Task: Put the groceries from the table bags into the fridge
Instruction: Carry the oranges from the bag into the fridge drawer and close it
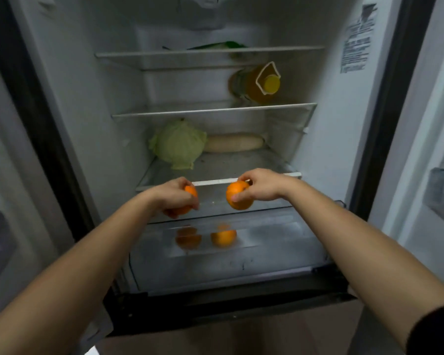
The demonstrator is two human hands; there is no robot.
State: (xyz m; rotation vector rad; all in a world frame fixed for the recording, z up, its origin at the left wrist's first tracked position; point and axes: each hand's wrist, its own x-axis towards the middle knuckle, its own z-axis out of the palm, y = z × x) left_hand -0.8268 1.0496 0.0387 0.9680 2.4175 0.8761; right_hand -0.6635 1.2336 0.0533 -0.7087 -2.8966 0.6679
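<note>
Dim, flat light; fridge (331,149) interior grey. Whole frame soft. Wide-angle bending at edges. Faint reflections on glass drawer lid (280,226).

**Both arms stretched forward, a fruit in each hand**

Two bare forearms reach ahead and angle slightly inward, with the hands level and apart. The left hand (176,194) lies palm down, its fingers curled over the left orange (191,192). The right hand (260,187) grips the right orange (237,198) from the side, fingers over the top and one digit on the near face. A dark sleeve (436,329) covers the right upper arm.
</note>
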